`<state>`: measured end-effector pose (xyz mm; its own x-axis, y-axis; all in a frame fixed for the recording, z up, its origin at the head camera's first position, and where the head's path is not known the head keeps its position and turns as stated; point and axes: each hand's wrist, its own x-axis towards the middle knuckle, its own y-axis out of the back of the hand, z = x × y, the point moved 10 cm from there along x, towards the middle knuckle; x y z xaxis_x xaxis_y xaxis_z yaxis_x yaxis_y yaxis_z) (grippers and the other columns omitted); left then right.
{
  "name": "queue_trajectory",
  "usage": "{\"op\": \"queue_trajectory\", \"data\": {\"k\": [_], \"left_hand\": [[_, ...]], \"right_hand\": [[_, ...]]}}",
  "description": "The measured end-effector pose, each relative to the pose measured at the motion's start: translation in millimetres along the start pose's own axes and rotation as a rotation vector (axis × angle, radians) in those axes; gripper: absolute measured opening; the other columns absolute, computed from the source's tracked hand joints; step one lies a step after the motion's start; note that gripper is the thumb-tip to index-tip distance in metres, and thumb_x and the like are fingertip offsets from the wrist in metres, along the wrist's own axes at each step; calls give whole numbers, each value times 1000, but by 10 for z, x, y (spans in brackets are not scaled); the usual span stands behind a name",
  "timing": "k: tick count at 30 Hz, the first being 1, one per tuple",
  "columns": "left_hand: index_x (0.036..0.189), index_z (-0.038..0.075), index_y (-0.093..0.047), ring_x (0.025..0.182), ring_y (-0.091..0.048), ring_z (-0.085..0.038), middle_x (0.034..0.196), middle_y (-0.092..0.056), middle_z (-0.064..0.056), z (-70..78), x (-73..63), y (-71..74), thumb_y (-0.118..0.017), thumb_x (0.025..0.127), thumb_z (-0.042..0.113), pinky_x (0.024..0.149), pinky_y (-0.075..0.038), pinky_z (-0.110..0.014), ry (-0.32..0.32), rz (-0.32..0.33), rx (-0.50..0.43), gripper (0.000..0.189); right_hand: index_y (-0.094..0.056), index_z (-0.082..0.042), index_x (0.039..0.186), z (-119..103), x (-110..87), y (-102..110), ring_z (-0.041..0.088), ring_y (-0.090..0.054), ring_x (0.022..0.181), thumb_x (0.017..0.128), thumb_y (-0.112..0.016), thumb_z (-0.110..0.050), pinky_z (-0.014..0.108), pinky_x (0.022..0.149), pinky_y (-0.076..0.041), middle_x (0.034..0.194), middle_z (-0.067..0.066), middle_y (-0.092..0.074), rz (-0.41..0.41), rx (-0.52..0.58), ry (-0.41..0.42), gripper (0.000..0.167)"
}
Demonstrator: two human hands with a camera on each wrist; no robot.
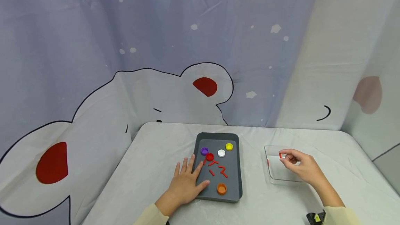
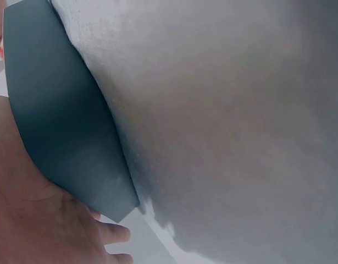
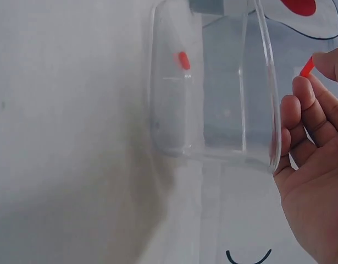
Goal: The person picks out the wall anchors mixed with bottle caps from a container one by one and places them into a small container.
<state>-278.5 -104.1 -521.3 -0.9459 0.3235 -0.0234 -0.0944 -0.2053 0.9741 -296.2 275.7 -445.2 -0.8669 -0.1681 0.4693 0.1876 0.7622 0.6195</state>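
Note:
My right hand (image 1: 301,166) pinches a small red stick (image 1: 280,155) between thumb and forefinger, over the clear plastic box (image 1: 285,180). That held stick (image 3: 307,67) also shows in the right wrist view. Inside the box lies another red piece (image 3: 183,60). With fingers spread, my left hand (image 1: 184,185) rests on the left edge of a dark grey tray (image 1: 234,174). Several red sticks (image 1: 211,172) are scattered across the tray's middle, right of the left fingertips. In the left wrist view, the tray's side (image 2: 59,104) hides part of that hand.
Small round cups stand in the tray: purple (image 1: 204,151), red (image 1: 209,157), white (image 1: 221,153) and yellow (image 1: 229,147) at the far end, orange (image 1: 222,189) at the near end. White cloth (image 1: 253,197) covers the table. A printed curtain (image 1: 168,44) hangs behind it.

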Motion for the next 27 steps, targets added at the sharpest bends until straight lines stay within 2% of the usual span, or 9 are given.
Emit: {"op": "queue_trajectory", "data": {"k": [6,15,27], "left_hand": [[158,19,-38,153,-14,-46,169,-15,-17,1,-6,7,-39,98,70,119,-10,-66,-4,0,19,78],[158,19,-38,153,-14,-47,169,-15,-17,5,-6,10,-39,98,70,119,-10,-66,1,-8,15,79],[157,16,-40,151,-15,-49,168,-17,-19,26,-12,34,-43,99,67,118,-10,-68,-9,9,-3,77]], "right_hand": [[-74,-8,106,120,-28,44,1,-58,66,87,-77,-5,20,60,-47,74,-13,-62,-1,-34,-42,20],[-74,-7,106,153,-43,73,1,-57,66,87,-77,-5,21,60,-47,75,-13,-61,-9,-45,-63,20],[-74,-2,111,141,-25,102,-1,-56,67,88,-77,-5,15,61,-45,76,-13,-60,-6,-15,-49,24]]}}
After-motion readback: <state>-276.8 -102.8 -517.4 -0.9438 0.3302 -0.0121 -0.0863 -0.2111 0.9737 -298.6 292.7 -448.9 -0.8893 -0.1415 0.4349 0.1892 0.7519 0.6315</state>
